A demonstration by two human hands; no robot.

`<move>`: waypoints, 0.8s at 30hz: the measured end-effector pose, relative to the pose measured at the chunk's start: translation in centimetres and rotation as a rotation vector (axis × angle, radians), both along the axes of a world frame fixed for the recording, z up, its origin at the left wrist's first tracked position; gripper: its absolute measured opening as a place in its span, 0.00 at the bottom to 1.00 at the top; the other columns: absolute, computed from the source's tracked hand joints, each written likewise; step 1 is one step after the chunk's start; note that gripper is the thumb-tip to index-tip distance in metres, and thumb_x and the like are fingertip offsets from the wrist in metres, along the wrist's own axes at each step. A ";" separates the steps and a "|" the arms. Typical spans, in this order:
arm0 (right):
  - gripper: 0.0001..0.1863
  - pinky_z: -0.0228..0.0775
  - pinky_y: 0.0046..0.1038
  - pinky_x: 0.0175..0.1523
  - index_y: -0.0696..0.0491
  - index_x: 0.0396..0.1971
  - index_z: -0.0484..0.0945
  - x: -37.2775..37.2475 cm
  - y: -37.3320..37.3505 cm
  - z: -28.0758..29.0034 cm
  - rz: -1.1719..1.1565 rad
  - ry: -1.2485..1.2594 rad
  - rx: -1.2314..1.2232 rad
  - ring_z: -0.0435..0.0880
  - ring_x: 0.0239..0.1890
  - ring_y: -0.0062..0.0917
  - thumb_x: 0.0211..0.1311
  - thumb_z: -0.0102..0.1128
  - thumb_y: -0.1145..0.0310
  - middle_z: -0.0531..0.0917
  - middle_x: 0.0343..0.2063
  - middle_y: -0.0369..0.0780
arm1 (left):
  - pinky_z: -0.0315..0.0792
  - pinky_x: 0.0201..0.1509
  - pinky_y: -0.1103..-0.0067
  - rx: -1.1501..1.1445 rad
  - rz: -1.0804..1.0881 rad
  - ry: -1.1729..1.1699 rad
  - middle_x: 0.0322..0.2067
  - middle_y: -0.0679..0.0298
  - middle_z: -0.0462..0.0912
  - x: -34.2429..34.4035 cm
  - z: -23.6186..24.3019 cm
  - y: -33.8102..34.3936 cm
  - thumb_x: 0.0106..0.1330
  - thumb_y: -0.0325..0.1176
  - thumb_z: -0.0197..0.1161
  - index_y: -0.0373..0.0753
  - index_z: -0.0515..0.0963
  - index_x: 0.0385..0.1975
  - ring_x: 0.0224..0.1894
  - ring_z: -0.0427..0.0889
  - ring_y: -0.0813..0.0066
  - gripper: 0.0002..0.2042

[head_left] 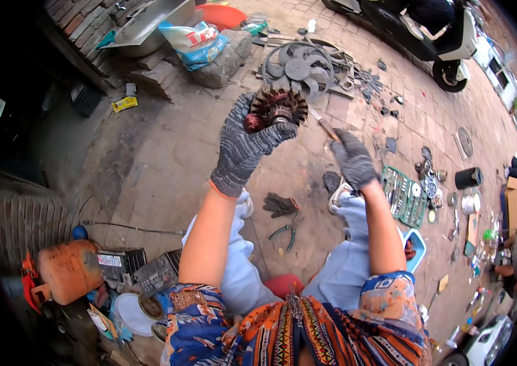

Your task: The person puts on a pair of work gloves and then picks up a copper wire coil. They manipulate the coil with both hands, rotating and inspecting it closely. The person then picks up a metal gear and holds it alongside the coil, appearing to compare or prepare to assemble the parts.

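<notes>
My left hand [240, 143], in a grey knitted glove, is wrapped round an alternator rotor [280, 108] with a ring of fan-like teeth and reddish copper parts, raised above the ground. Its shaft end points toward me, past the thumb. In my gloved right hand [354, 160] is a knife-like tool [325, 125] with a brown handle and a pale, narrow blade. The blade slants up to the left, beside the rotor's right rim; I cannot tell whether it touches. On the ground between my feet lie a dark glove [280, 205] and pliers [285, 233].
Ahead are a radiator fan [297, 68] and a stone block [225, 59] bearing a plastic bag. A green socket set [403, 196] lies open to the right, near a light-blue basin [416, 249]. Batteries [157, 272] and an orange tank [70, 271] stand at left. A scooter [417, 36] is far right.
</notes>
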State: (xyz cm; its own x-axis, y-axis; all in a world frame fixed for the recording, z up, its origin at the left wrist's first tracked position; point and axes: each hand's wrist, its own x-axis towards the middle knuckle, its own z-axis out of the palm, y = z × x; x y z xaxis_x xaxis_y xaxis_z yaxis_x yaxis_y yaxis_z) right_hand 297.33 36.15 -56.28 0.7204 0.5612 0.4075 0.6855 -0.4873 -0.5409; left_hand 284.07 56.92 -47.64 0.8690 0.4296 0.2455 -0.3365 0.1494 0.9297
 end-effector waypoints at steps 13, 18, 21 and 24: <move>0.23 0.68 0.34 0.51 0.49 0.42 0.79 -1.8 0.7 -20.2 -0.186 0.431 -0.695 0.78 0.46 0.39 0.51 0.55 0.49 0.81 0.40 0.48 | 0.74 0.42 0.82 0.076 -0.120 0.092 0.37 0.63 0.81 1.3 -1.1 -0.7 0.48 0.31 0.73 0.35 0.74 0.43 0.38 0.79 0.78 0.22; 0.23 0.69 0.29 0.52 0.57 0.46 0.75 3.6 2.3 -13.1 -0.023 0.485 0.097 0.80 0.45 0.36 0.53 0.62 0.60 0.81 0.41 0.48 | 0.71 0.37 0.83 0.154 -0.134 0.084 0.37 0.65 0.80 2.0 -1.8 -1.2 0.47 0.31 0.73 0.35 0.73 0.45 0.35 0.77 0.81 0.24; 0.14 0.70 0.21 0.48 0.58 0.43 0.76 1.7 4.3 0.9 0.123 0.584 0.618 0.77 0.40 0.18 0.59 0.59 0.68 0.81 0.37 0.39 | 0.73 0.47 0.80 0.140 -0.184 0.141 0.41 0.61 0.79 0.6 -0.4 -0.9 0.47 0.31 0.73 0.32 0.70 0.47 0.42 0.78 0.77 0.27; 0.21 0.68 0.23 0.53 0.56 0.51 0.71 -0.1 2.3 7.2 0.269 0.481 0.560 0.75 0.47 0.21 0.56 0.61 0.70 0.77 0.45 0.40 | 0.73 0.30 0.86 0.141 -0.182 0.090 0.35 0.66 0.80 0.5 -0.3 -1.1 0.47 0.32 0.73 0.35 0.71 0.47 0.33 0.77 0.83 0.26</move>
